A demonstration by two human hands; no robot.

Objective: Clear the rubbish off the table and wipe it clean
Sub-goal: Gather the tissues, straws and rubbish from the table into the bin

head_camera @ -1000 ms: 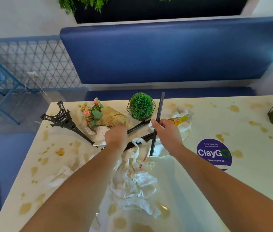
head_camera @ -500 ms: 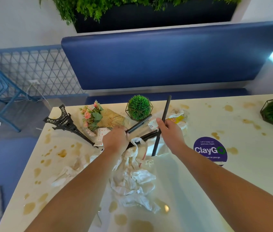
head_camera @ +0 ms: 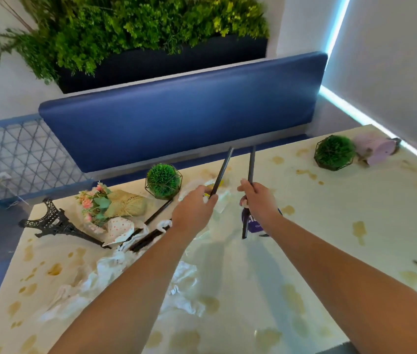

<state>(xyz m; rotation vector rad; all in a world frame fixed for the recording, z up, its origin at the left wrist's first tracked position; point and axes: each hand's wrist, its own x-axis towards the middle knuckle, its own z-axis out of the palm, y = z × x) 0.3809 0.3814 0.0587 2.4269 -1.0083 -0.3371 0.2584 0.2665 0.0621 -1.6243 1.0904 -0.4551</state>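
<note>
My left hand (head_camera: pixel 193 209) grips a black chopstick (head_camera: pixel 222 169) that points up and away. My right hand (head_camera: pixel 257 200) grips a second black chopstick (head_camera: pixel 251 164), held nearly upright above the table. More black chopsticks (head_camera: pixel 148 237) lie on the stained cream table (head_camera: pixel 355 251), left of my left forearm. Crumpled white tissues (head_camera: pixel 187 290) lie under and beside my left arm. A white wrapper with yellow print (head_camera: pixel 221 198) lies just behind my hands, partly hidden.
A black Eiffel Tower model (head_camera: pixel 54 222), a small flower bouquet (head_camera: pixel 110 205) and a green ball plant (head_camera: pixel 164 180) stand at the far left. Another ball plant (head_camera: pixel 335 152) and a tipped purple object (head_camera: pixel 376 149) are far right. A purple sticker (head_camera: pixel 253 223) shows under my right hand. A blue bench (head_camera: pixel 182 111) lies beyond.
Both hands have risen off the table and shifted right. My left hand has picked up a chopstick from the pile. The camera has tilted up and right.
</note>
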